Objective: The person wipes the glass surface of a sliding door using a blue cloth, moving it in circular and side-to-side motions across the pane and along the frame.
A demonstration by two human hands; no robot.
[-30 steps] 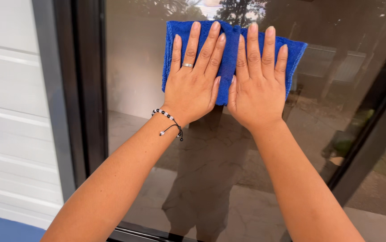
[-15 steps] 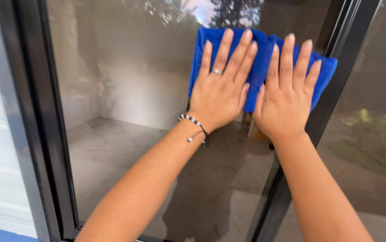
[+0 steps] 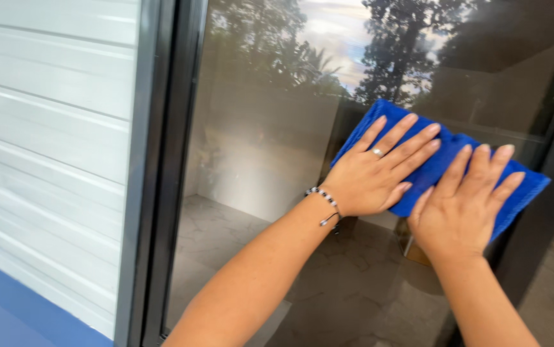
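Both hands flat on the cloth, pressed to the glass. Left hand at 9 o'clock, fingers spread wide, ring and bead bracelet on. Right hand at 3, fingers splayed too, no pinch grip on either. Risk: cloth's held by palm pressure only, so ease off and it slides down the pane. Its 3 o'clock corner sits over the dark frame; could snag there. Ring may scratch glass if the cloth slips out from under.

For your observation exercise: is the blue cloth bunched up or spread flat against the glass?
Spread flat: the blue cloth lies smooth on the glass under the left hand and right hand.
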